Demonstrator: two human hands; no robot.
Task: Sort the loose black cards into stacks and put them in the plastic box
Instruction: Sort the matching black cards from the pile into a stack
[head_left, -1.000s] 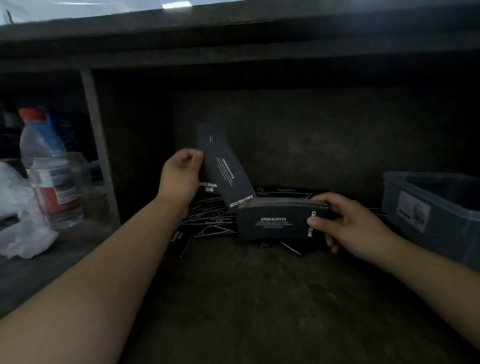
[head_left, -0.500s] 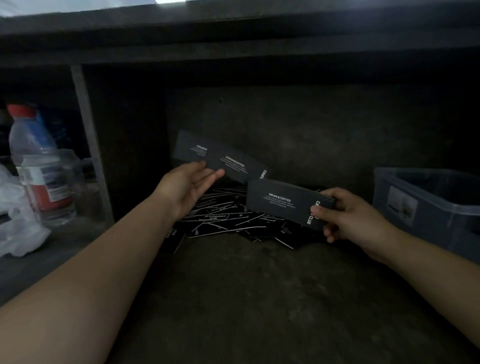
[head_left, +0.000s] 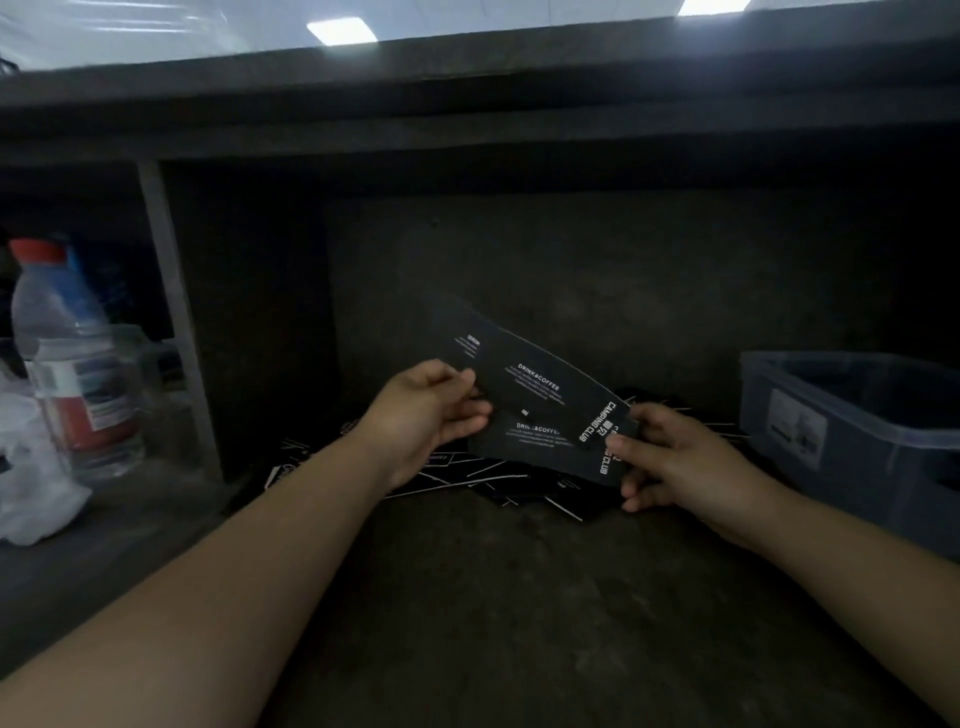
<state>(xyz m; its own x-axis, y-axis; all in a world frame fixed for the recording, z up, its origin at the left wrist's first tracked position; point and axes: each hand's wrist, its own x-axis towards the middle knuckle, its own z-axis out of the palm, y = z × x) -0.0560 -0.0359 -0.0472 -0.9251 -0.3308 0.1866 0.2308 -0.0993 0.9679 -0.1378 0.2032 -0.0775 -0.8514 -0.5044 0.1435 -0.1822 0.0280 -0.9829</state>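
Observation:
My left hand pinches a long black card with white print, laid at a slant over the stack of black cards. My right hand grips that stack at its right end, thumb on top. Both are held just above a loose pile of black cards lying on the dark shelf floor. The grey plastic box stands at the right, next to my right hand; its inside is too dark to see.
A clear water bottle with a red cap and red label stands at the left, behind a grey upright post. White crumpled plastic lies beside it. A low shelf board runs overhead; a dark back wall closes the shelf.
My left hand has brought its card rightwards and down onto the stack in my right hand. The right hand has kept its hold on the stack.

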